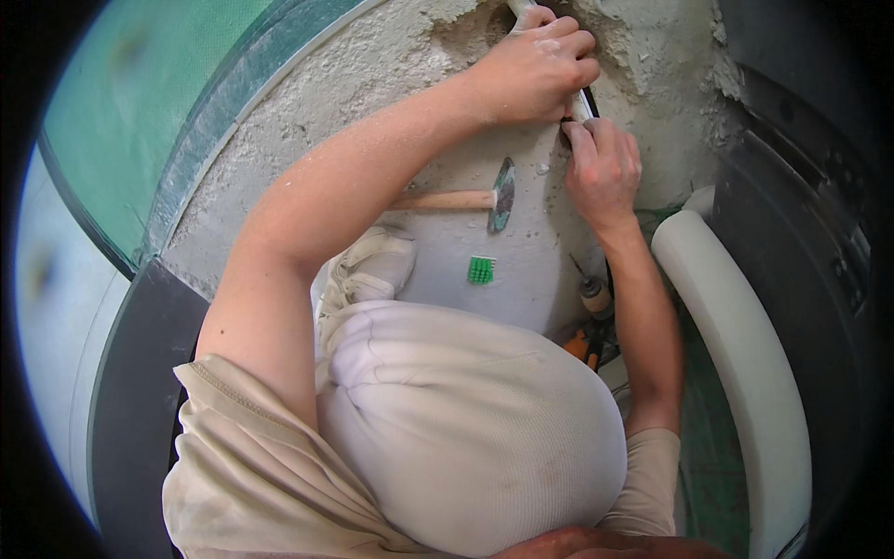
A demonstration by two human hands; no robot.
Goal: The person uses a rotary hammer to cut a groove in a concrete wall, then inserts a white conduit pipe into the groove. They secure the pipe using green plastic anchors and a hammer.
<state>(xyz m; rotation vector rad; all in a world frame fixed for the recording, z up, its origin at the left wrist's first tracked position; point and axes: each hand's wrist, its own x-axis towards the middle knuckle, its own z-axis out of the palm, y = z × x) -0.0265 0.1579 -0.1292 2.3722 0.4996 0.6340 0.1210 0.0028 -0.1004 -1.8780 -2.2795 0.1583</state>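
Observation:
At the far end of the rough, plastered surface, my left hand [549, 70] is closed around a narrow white tube-like piece [582, 106]. Its pale upper end comes out beyond my fingers beside a broken-out hollow [484, 30], and a black edge or cable runs along it. Just nearer to me, my right hand [603, 172] pinches the lower end of the same piece between thumb and fingers. Dust coats the fingers of both hands. Below my left wrist lies a hammer [447, 199] with a wooden handle and a worn greenish head.
A cluster of green plastic wall plugs [480, 270] lies nearer me. By my right forearm is a drill [596, 296] with a thin bit and orange parts. A long, thick white tube [736, 363] curves along the right. Green netting [177, 84] hangs at the left.

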